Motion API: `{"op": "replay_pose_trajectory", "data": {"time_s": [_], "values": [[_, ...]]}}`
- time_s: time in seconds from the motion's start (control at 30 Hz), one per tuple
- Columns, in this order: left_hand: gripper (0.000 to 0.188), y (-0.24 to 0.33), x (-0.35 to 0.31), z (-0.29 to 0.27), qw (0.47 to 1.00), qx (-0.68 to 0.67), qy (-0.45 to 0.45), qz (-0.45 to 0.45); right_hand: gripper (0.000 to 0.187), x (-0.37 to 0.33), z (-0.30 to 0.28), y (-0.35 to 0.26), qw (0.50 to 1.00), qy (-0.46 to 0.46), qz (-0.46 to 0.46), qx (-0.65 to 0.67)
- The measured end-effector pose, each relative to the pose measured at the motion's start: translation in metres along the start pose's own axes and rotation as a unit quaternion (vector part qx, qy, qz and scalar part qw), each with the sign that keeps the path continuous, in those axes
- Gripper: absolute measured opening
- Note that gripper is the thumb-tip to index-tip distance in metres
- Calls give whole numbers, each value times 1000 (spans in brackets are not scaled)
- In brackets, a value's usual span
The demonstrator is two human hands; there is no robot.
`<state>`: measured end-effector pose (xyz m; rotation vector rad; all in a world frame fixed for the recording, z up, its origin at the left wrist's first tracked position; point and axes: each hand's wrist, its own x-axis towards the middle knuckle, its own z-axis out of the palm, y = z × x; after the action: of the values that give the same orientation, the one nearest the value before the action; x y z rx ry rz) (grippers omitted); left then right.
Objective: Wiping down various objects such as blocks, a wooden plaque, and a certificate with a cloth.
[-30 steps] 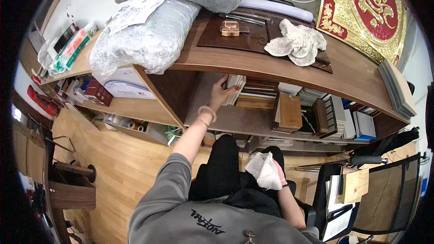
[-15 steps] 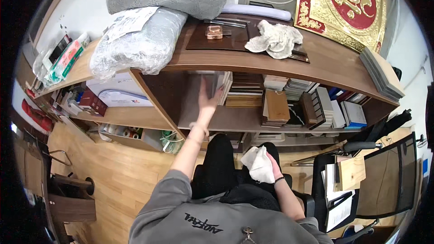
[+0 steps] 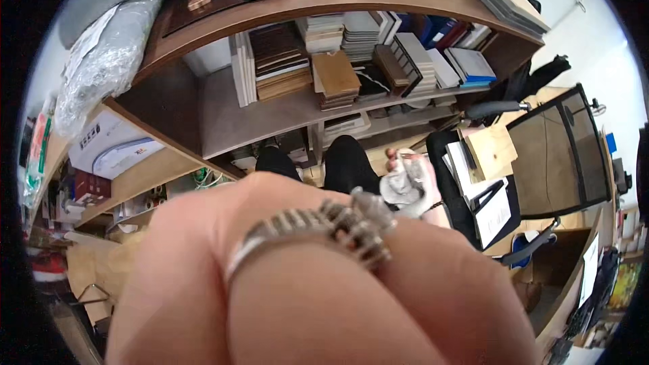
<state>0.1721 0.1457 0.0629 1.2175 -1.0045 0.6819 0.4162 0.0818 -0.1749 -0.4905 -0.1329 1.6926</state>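
L hand [image 3: 297, 290] off shelf [image 3: 220, 118], up by cam; R hand [image 3: 428, 181] grips cloth [image 3: 402, 190].

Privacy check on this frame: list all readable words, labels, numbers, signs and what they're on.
White box: symbols and a logo, not copied here.
Sheet: printed lines, too small to read.
Bundle label: too blurred to read.
Book spines: any print too small.
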Motion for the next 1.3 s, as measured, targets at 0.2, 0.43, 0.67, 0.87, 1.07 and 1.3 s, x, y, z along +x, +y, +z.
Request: {"op": "replay_pose_trajectory", "data": {"time_s": [0.2,0.43,0.67,0.87,1.07,1.3], "values": [[26,-32,21,-3,998,-65,3,13,31,-155,-25,-72,917,229,-215,-244],[28,4,-21,-7,992,-118,34,19,30,-274,-154,-65,878,376,-291,-57],[30,14,-30,12,991,-112,68,15,32,-284,-253,-54,832,438,-338,-31],[32,-29,6,39,993,-40,105,25,34,-270,-294,-78,837,462,-292,22],[34,0,-1,60,988,15,154,23,37,-263,-370,-85,947,155,-264,101],[36,-6,6,91,972,93,210,45,37,-261,-306,-85,899,338,-278,-12]]}}
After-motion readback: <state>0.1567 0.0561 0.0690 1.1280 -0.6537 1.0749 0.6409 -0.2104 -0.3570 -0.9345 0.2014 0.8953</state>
